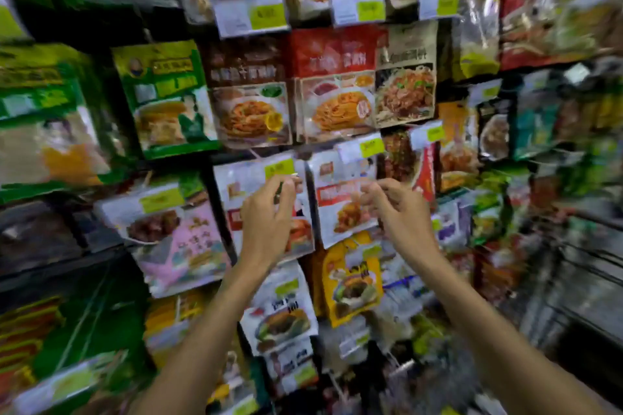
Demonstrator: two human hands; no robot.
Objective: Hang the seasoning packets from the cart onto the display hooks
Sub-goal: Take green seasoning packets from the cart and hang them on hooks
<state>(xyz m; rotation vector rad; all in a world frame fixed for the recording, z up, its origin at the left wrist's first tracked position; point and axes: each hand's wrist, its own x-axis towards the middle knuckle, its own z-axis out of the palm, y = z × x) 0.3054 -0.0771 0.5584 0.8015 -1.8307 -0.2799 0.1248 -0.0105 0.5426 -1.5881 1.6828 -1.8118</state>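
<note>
A wall of display hooks carries hanging seasoning packets. My left hand is raised to a white packet with a red label; thumb and fingers pinch its top edge just under a green price tag. My right hand is up beside the neighbouring white packet with a red band, its fingers curled at that packet's upper right corner. Motion blur hides whether it grips anything. The hook itself is not visible behind the tags.
Rows of noodle-sauce packets hang above, yellow and white packets below, a pink packet to the left. The wire cart stands at the right, blurred. Green boxed goods fill the left shelves.
</note>
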